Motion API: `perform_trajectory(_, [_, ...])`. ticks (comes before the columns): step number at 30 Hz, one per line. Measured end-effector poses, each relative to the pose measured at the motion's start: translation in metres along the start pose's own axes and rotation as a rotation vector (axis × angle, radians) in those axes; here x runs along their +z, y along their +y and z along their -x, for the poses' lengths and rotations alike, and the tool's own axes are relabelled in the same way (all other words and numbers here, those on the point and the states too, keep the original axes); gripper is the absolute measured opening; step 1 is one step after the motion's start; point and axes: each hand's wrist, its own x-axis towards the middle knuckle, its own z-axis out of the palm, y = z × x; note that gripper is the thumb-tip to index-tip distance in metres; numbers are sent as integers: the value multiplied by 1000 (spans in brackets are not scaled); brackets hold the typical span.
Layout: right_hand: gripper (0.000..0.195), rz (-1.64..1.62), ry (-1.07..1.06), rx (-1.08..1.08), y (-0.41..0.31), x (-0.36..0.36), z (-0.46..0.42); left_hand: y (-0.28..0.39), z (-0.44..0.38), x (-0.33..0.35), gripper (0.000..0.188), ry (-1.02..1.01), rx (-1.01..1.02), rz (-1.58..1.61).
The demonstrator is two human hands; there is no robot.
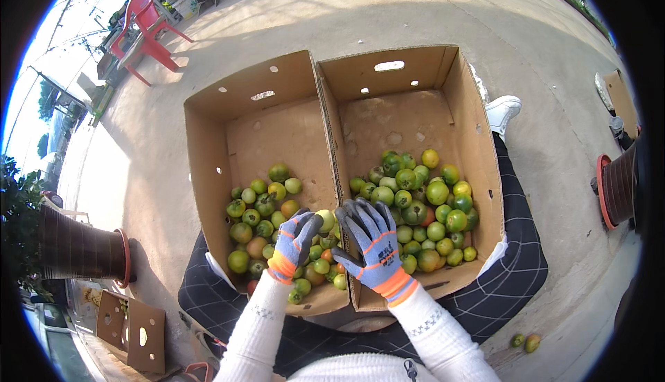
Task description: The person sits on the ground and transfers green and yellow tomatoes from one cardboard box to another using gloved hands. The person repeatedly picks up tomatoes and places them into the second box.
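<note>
Two open cardboard boxes stand side by side between my knees. The left cardboard box and the right cardboard box each hold many tomatoes, mostly green, a few orange or red, heaped at the near ends. My left hand, in a blue and orange knit glove with dark fingers, holds a pale yellow-green tomato over the left box, near the shared walls. My right hand, gloved alike, is spread palm down over the two touching walls, its fingertips over the right box's green tomatoes. Its palm is hidden.
A red plastic chair stands at the upper left. A large potted plant is at the left, another pot at the right. A smaller cardboard box lies lower left. Two tomatoes rest on the floor, lower right.
</note>
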Motion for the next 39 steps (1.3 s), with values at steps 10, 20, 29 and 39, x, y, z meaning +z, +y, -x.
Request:
perform_trajectory(10, [63,217,310,277,21,-5,3,-36,-8,-1,44,-173,-268,-975])
perform_trajectory(20, [65,149,235,202,20,3,8,-95,-15,10,64,-420,-685,-1042])
perform_trajectory(29, [63,108,184,161,15,6,7,-86,-15,-4,78,-329,-731,-862])
perform_trajectory(39, [57,-51,37,-25,3,-2,2,93,-15,11,19,3,233,-609])
